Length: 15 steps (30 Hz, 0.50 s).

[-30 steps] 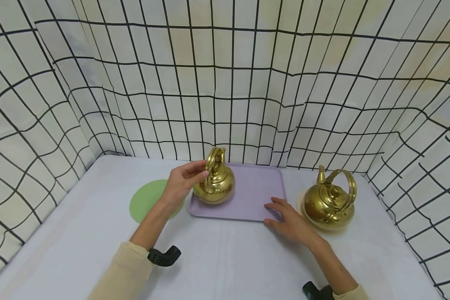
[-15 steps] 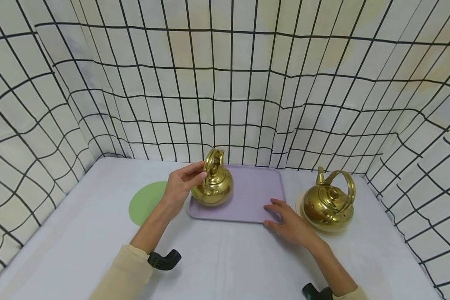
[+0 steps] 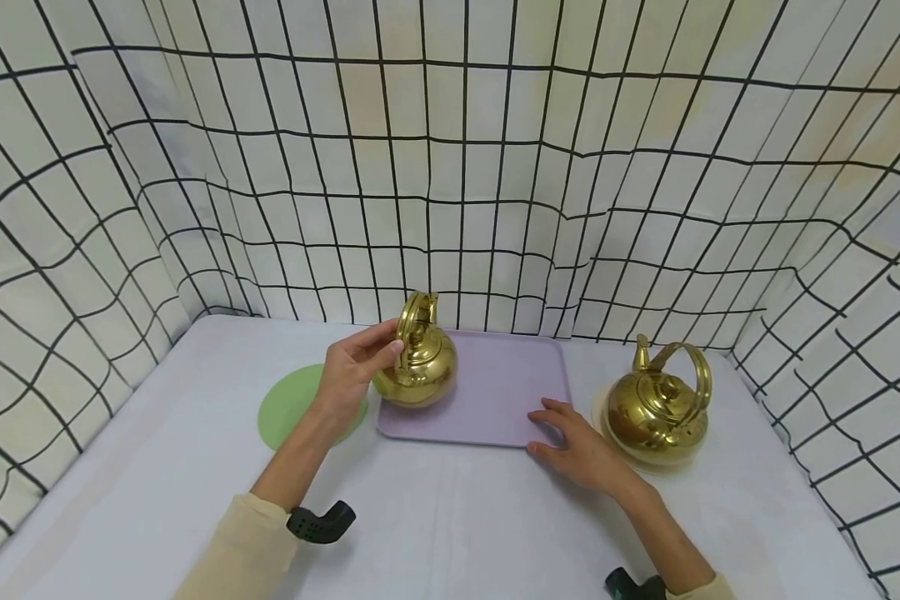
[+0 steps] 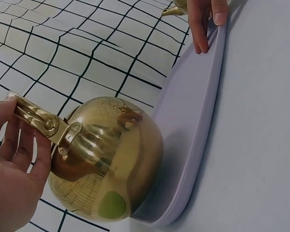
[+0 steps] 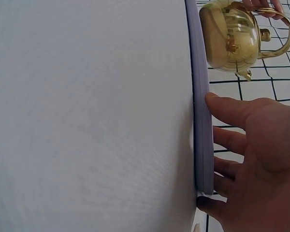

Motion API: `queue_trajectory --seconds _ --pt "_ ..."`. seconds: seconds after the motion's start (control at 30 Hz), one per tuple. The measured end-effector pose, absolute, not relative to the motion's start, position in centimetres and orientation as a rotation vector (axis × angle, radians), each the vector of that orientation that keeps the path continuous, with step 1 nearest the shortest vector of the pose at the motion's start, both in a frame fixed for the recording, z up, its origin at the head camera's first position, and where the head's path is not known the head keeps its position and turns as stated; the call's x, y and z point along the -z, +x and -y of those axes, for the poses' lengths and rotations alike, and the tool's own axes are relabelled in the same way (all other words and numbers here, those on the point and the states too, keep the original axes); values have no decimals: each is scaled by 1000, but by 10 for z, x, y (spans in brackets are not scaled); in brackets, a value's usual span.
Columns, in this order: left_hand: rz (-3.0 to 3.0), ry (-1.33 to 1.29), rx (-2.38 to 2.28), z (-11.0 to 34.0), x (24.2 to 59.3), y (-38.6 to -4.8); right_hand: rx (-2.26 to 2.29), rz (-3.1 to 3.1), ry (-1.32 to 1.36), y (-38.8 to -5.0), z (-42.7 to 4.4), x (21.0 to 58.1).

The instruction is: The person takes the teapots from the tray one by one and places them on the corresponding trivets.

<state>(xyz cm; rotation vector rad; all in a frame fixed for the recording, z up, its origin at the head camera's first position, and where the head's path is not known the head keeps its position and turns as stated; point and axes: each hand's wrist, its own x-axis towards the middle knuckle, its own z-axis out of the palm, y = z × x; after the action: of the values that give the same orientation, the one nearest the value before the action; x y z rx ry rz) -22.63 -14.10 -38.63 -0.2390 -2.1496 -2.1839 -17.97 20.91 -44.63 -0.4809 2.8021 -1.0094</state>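
A shiny brass kettle is over the left end of a lilac tray; whether its base touches the tray is hard to tell. My left hand pinches the kettle's upright handle between thumb and fingers, and the left wrist view shows the same grip on the handle of the kettle. At the tray's front right corner rests my right hand, fingers spread and lightly bent, with the thumb at the front rim. In the right wrist view the thumb and fingers of my right hand touch the tray's edge.
A second brass kettle stands on a pale round mat to the right of the tray. A flat green disc lies on the white table at the left, partly behind my left forearm. Black-gridded white cloth walls rise behind and beside the table.
The left hand and the kettle it holds have shifted slightly to the left, toward the green disc. My right hand, the tray and the other kettle have stayed in place.
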Motion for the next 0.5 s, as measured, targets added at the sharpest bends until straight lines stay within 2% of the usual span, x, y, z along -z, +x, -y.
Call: queue_trajectory --seconds 0.5 --pt "2058 -239 2178 151 381 -219 1015 -2807 -491 -179 -209 446"
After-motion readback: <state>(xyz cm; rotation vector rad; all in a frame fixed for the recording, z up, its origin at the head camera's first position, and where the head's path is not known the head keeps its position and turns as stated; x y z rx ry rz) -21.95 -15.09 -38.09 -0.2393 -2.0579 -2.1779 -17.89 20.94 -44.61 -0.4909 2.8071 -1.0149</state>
